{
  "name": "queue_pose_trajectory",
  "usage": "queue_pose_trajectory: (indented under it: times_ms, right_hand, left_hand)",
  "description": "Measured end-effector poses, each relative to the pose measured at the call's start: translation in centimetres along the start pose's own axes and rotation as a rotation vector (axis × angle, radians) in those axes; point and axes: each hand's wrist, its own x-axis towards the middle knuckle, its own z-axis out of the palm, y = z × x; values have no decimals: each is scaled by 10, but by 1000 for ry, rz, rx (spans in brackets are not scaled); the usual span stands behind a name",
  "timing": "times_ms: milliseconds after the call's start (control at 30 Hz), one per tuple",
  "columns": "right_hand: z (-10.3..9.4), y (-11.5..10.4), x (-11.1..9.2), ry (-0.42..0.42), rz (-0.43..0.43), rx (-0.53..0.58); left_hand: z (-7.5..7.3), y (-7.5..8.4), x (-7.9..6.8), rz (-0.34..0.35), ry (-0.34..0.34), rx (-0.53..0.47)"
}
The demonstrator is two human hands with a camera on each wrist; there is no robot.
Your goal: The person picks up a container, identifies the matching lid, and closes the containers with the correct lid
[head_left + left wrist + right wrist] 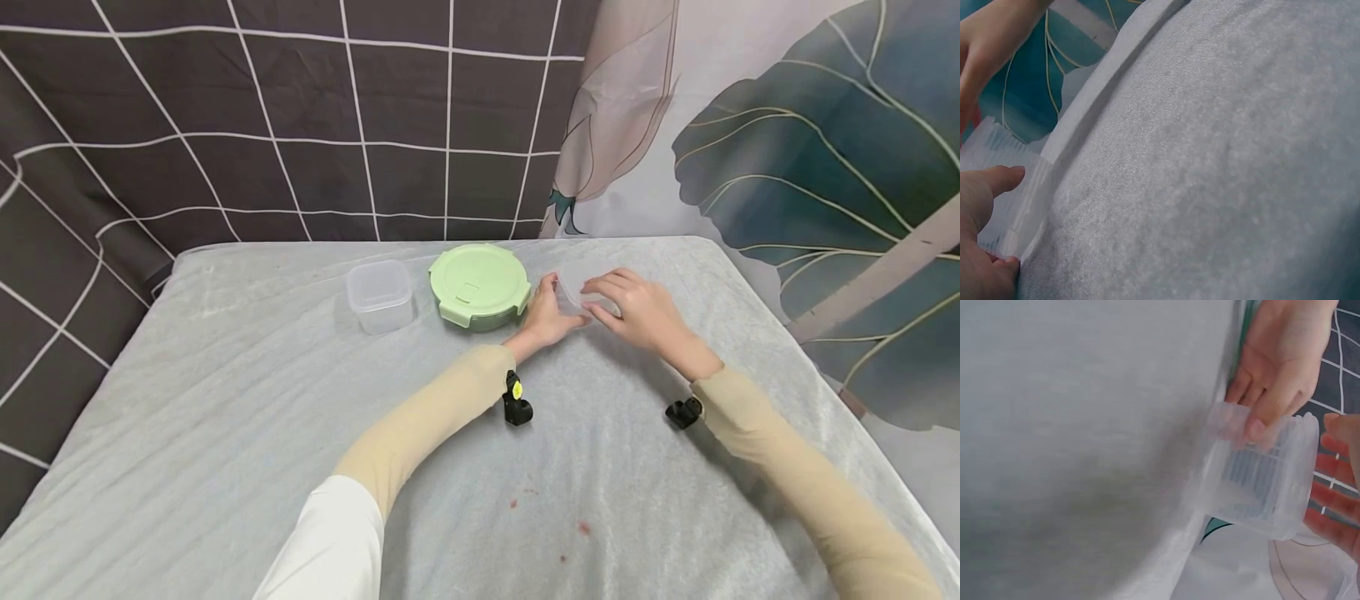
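Observation:
My left hand [544, 318] grips the lower side of a clear plastic container [572, 287] at the table's back right. In the right wrist view the left thumb lies across the wall of this container [1254, 478], the fingers behind it. My right hand [641, 310] is over the container's top, fingers slightly bent. Its fingers [1335, 497] lie spread along the lidded end, apparently touching it. The left wrist view shows the left hand [979, 231] against the ribbed container wall [1022, 169], with the right hand [997, 40] above.
A round green-lidded container [480, 279] stands just left of my left hand. Farther left is another lidded clear plastic container [380, 292]. The grey cloth-covered table [247, 400] meets a dark checked curtain [300, 108] behind and a leaf-patterned curtain [817, 167] at right.

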Motion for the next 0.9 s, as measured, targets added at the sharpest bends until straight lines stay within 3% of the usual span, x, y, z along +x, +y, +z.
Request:
queue_pose_trajectory:
  times_ms: [167, 300, 433, 900]
  right_hand:
    - [0, 4, 20, -166, 100, 53]
    - [6, 10, 30, -320, 117, 45]
    - [12, 16, 34, -411, 138, 37]
    - [18, 24, 30, -383, 163, 83]
  left_hand:
    - [-2, 1, 1, -6, 4, 9]
    - [-2, 1, 0, -8, -3, 6]
    - [-1, 0, 0, -7, -3, 8]
    - [0, -3, 2, 12, -18, 2]
